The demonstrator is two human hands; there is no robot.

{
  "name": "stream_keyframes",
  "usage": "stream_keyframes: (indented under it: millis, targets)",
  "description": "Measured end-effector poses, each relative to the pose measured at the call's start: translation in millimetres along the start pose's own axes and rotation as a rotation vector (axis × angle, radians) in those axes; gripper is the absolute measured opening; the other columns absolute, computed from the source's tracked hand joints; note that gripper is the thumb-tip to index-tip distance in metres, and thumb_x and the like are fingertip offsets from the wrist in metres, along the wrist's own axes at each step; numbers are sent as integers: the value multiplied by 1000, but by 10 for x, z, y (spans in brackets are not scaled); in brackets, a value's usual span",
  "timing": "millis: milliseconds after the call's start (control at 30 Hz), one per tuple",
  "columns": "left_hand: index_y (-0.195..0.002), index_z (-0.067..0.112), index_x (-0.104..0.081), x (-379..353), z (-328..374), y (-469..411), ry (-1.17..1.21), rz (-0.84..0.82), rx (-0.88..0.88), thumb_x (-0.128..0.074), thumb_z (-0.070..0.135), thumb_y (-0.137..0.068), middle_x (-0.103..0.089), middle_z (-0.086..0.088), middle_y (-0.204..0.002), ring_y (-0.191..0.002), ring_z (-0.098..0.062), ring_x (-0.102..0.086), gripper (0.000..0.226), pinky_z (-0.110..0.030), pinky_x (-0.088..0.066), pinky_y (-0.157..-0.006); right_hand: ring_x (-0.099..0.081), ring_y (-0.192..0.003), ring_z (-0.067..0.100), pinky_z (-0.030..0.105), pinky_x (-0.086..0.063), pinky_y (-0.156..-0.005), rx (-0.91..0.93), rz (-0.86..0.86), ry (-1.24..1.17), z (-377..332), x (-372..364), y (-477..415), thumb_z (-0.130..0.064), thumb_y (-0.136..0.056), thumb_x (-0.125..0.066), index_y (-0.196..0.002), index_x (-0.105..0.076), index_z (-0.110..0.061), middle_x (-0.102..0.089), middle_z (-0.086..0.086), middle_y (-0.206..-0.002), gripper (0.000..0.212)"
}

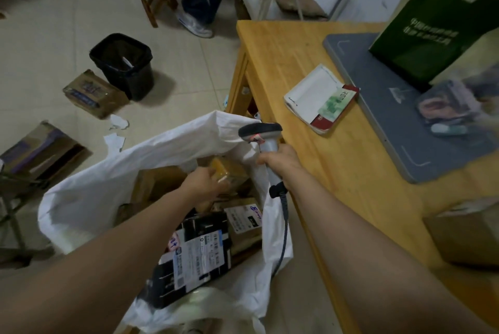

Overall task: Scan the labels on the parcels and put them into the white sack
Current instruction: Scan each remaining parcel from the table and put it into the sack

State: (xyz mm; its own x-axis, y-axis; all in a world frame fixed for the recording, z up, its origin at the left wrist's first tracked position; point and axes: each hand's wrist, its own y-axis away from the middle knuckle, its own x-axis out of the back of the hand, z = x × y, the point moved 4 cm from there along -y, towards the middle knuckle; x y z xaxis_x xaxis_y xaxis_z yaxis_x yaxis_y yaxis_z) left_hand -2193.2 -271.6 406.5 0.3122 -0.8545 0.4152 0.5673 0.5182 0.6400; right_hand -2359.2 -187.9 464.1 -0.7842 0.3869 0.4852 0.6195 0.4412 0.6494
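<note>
Head view: the left hand (pixel 205 181) reaches into the open white sack (pixel 162 144), its fingers (pixel 213 171) curled round a small brown parcel (pixel 225 171) held above the other parcels inside, among them a black parcel (pixel 194 250) with its label up. The right hand (pixel 280 160) is clamped on the scanner (pixel 260 132) handle, just beside the worktop (pixel 297 63). The scanner cable (pixel 285 225) hangs against the sack's rim. It could snag there and pull the mouth shut, and the limp rim may fold inward.

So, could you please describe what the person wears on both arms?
Nothing: the left forearm and right forearm are bare, no sleeve in view. The left grip and right grip wear no gloves; neither wrist has a watch or band.
</note>
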Motion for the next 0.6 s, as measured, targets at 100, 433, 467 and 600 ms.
stream_keyframes:
  millis: [100, 433, 467, 600]
  targets:
    - [-107, 16, -66, -44, 9, 122, -55, 20, -64, -63, 22, -90, -66, 0, -93, -94, -21, -64, 18, -26, -47, -74, -57, -83, 20, 28, -44, -65, 4, -52, -7, 81, -15, 95, -8, -80, -69, -95, -53, -12, -55, 5, -88, 22]
    - [-103, 15, -65, -62, 570, 605, -161, 84, -208, -57, 11, -89, -67, -5, -101, -94, -21, -62, 16, -32, -49, -83, -60, -68, 24, 34, -50, -63, 48, 46, -288, 244, 420, 801, -1, -76, -67, -82, -58, -9, -62, 12, -79, 13]
    - [-103, 15, -64, -131, 704, 661, -157, 87, -242, -56, 14, -91, -67, -5, -102, -95, -21, -62, 15, -35, -50, -86, -62, -68, 26, 38, -54, -66, 32, 50, -382, 318, 500, 933, 3, -76, -66, -81, -58, -6, -63, 16, -80, 13]
    - [-143, 11, -42, -569, 1306, 862, -226, 90, -323, -57, 17, -90, -51, -11, -139, -113, -29, -59, 55, -35, -51, -87, -68, -70, 33, 43, -59, -69, 50, 139, -655, 670, 906, 1474, 9, -78, -64, -79, -57, 3, -67, 28, -84, 9]
